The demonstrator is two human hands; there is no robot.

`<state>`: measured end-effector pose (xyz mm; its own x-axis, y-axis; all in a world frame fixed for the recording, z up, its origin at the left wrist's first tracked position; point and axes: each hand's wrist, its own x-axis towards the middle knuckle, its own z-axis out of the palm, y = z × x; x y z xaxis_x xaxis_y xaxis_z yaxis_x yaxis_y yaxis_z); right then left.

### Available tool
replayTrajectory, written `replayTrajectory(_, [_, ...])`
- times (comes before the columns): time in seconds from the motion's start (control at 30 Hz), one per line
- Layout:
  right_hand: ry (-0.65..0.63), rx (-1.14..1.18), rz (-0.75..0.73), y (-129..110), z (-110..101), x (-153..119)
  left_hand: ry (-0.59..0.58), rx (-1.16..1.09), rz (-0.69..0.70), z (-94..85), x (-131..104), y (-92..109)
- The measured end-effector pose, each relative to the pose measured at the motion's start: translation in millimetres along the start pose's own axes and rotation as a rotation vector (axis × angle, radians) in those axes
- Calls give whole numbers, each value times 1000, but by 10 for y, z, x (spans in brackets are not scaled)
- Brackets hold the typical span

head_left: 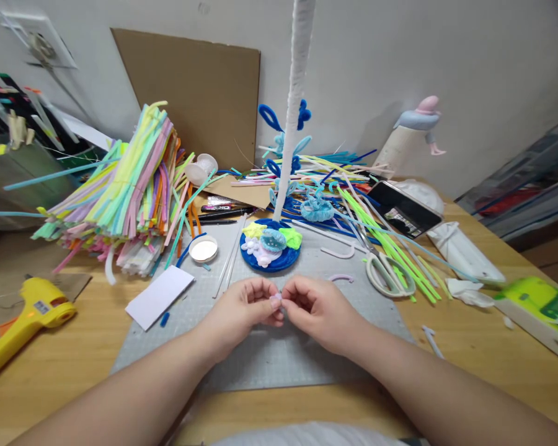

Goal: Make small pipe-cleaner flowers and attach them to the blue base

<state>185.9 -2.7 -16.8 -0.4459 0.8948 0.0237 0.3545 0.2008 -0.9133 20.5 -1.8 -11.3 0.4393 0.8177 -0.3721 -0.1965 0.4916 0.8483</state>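
Two bare hands show, one left hand [248, 303] and one right hand [323, 313], and one small pale lilac piece [276, 299]; there is one round blue fuzzy base [281, 267], one white wrapped rod [296, 93], one yellow fuzzy star [254, 230]; one yellow plastic glue gun [39, 310], one pair of pale-handled scissors [375, 254], one white rectangular card [160, 297], one black-screened phone [411, 201], one brown cardboard sheet [190, 93] against the wall; the multicoloured fuzzy stems [130, 179] are too many to count.

Soft light casts faint shadows on the wall [363, 62]; edges look stretched.
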Motion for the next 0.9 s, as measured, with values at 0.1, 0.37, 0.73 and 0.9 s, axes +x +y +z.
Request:
replayTrajectory(0.1, [5, -72, -23, -11, 11, -10, 18, 91, 29, -17, 18, 3])
replayTrajectory(0.37, [134, 436, 295, -118, 114, 30, 67, -72, 83, 53, 15, -48])
replayTrajectory(0.73, [101, 480, 209, -74, 39, 62, 89, -269, 3, 8, -1, 26])
replayTrajectory(0.9, [69, 455, 178, -65, 52, 37, 12, -210, 23, 36, -17, 11])
